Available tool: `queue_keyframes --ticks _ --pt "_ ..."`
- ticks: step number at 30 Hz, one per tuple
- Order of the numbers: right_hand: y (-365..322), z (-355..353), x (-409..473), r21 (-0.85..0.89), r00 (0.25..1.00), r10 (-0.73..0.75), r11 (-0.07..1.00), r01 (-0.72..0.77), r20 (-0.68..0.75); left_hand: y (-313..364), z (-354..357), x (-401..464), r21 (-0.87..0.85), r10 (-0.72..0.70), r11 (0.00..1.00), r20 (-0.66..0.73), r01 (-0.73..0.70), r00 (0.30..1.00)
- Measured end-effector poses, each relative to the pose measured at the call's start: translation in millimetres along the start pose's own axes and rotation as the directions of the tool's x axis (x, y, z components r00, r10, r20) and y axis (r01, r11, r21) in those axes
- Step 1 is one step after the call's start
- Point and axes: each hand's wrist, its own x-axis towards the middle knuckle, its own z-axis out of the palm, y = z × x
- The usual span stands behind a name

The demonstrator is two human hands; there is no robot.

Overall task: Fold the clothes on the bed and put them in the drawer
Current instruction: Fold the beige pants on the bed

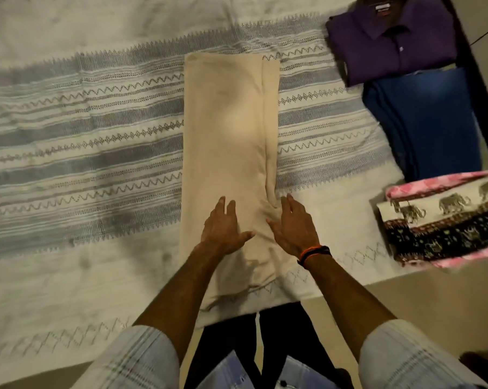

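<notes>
Beige cloth (226,141), folded into a long strip, lies at centre of the bed (82,136), running 12 to 6 o'clock. My left hand (223,228) and right hand (293,226) press flat on its near end, fingers spread, gripping nothing. Folded purple shirt (391,43), blue garment (425,122) and elephant-print cloth (445,220) sit at 2–3 o'clock.

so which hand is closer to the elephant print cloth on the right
Right. The right hand rests flat on the beige garment's right edge, on the side toward the elephant print cloth, with bedspread between. The left hand lies further left on the garment.
</notes>
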Motion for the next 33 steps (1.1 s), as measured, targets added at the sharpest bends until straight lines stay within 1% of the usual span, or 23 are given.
queue_keyframes --ticks 4,6,8,10,12,14,16,18,19,21,23,25,27,29,33 --pt "27.1 25.7 -40.5 0.032 0.996 0.086 0.996 -0.087 0.038 2.7 38.2 -29.0 -0.003 0.011 1.000 0.056 -0.011 0.998" --pt "40.4 39.5 -57.0 0.087 0.988 0.145 0.985 -0.149 0.049 3.5 57.9 -38.1 -0.007 0.023 1.000 0.081 -0.023 0.996" --pt "52.2 53.2 -65.7 0.173 0.969 0.238 0.954 -0.246 0.064 3.4 73.5 -42.3 -0.019 0.043 0.999 0.088 -0.042 0.995" --pt "64.3 67.8 -68.7 0.312 0.931 0.358 0.879 -0.361 0.069 4.2 92.1 -44.4 -0.042 0.064 0.997 0.100 -0.060 0.993" --pt "72.7 78.3 -66.7 0.476 0.876 0.477 0.755 -0.450 0.071 4.0 110.0 -45.7 -0.038 0.094 0.995 0.118 -0.090 0.989" --pt "78.0 85.8 -62.0 0.581 0.813 0.578 0.638 -0.506 0.074 4.2 127.6 -45.9 -0.029 0.104 0.994 0.147 -0.101 0.984" --pt "81.8 93.1 -52.2 0.675 0.757 0.649 0.530 -0.514 0.068 3.4 141.2 -46.0 -0.021 0.111 0.994 0.136 -0.109 0.985" --pt "82.4 95.9 -41.7 0.779 0.713 0.692 0.381 -0.497 0.117 2.3 149.4 -45.7 0.003 0.130 0.991 0.094 -0.131 0.987" --pt "83.8 98.8 -37.9 0.812 0.696 0.699 0.305 -0.498 0.164 1.8 155.5 -46.3 0.016 0.141 0.990 0.089 -0.143 0.986" --pt "82.9 100.6 -32.5 0.848 0.706 0.667 0.214 -0.485 0.236 0.2 162.1 -50.2 0.047 0.153 0.986 0.102 -0.159 0.983" --pt "80.5 100.1 -29.5 0.868 0.708 0.663 0.179 -0.464 0.241 -1.8 165.8 -54.9 0.083 0.155 0.983 0.123 -0.166 0.980" --pt "78.6 101.8 -29.2 0.876 0.674 0.698 0.143 -0.461 0.241 -5.7 168.8 -58.8 0.096 0.158 0.981 0.133 -0.171 0.979" --pt "80.2 103.8 -30.4 0.895 0.644 0.715 0.058 -0.442 0.272 -8.7 170.0 -59.8 0.114 0.170 0.976 0.137 -0.186 0.976" --pt "83.9 105.3 -32.5 0.909 0.646 0.702 -0.003 -0.417 0.298 -11.0 168.9 -57.6 0.117 0.184 0.973 0.143 -0.201 0.973" --pt "87.6 103.5 -35.4 0.931 0.667 0.700 0.009 -0.365 0.255 -16.3 166.4 -53.5 0.079 0.221 0.969 0.149 -0.235 0.964"
